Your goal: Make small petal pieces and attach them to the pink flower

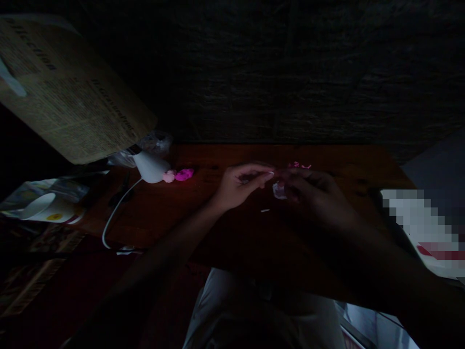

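My left hand (241,186) is closed in a pinch above the wooden table, with a small whitish piece (271,172) at its fingertips. Close to it, my right hand (314,191) has its fingers pinched together; what they hold is too dark to make out. Below the fingers is a crumpled clear plastic piece (279,190); whether it touches my right hand I cannot tell. A short white stick (265,210) lies on the tabletop nearer to me. Thin bright pink pieces (300,165) lie just beyond my right hand.
At left, a magenta lump (184,174) and a pale pink lump (169,176) lie against the white base (150,167) of a lamp with a newsprint shade (72,92). A cord (116,213) runs off the table (345,160). A paper cup (45,207) stands far left.
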